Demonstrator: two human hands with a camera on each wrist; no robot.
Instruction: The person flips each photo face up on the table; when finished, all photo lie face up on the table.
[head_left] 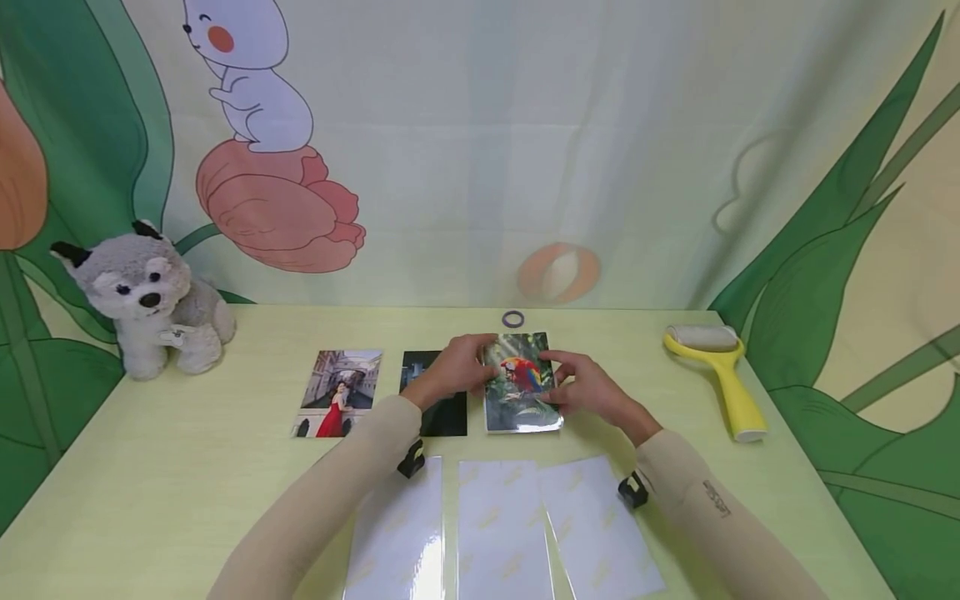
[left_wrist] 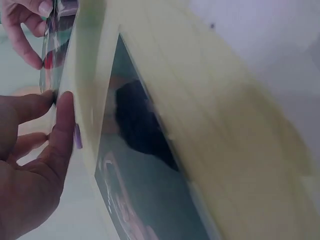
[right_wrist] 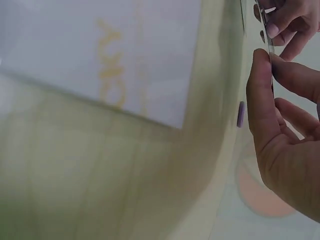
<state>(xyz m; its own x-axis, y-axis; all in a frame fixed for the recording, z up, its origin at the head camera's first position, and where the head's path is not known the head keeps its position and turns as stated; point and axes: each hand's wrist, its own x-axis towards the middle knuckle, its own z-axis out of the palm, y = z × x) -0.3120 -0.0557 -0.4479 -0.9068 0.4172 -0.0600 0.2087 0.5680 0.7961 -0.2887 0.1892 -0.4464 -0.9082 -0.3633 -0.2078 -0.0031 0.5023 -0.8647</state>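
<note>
I watch remotely: left hand (head_left: 457, 367) and right hand (head_left: 588, 387) pinch a parrot picture (head_left: 519, 407) by opposite edges | dark picture (head_left: 452, 415) just left | white sheets (head_left: 502, 525) nearer the camera

On the parrot picture (head_left: 517, 382), red, yellow and blue plumage is set against mottled green and grey. The dark picture (head_left: 450, 417) is tinged with blue at its top, while the leftmost picture (head_left: 337, 392) is dominated by greyish tones, broken by a red dress (head_left: 332, 417). The white sheets (head_left: 504, 529) are patterned with faint yellow marks. The roller (head_left: 726, 379) is coloured yellow at its handle and grey at its drum; the ring (right_wrist: 241, 114) is coloured purple. The curtain (head_left: 465, 192) is printed with green leaves (head_left: 806, 333) and a coral flower (head_left: 270, 200).
</note>
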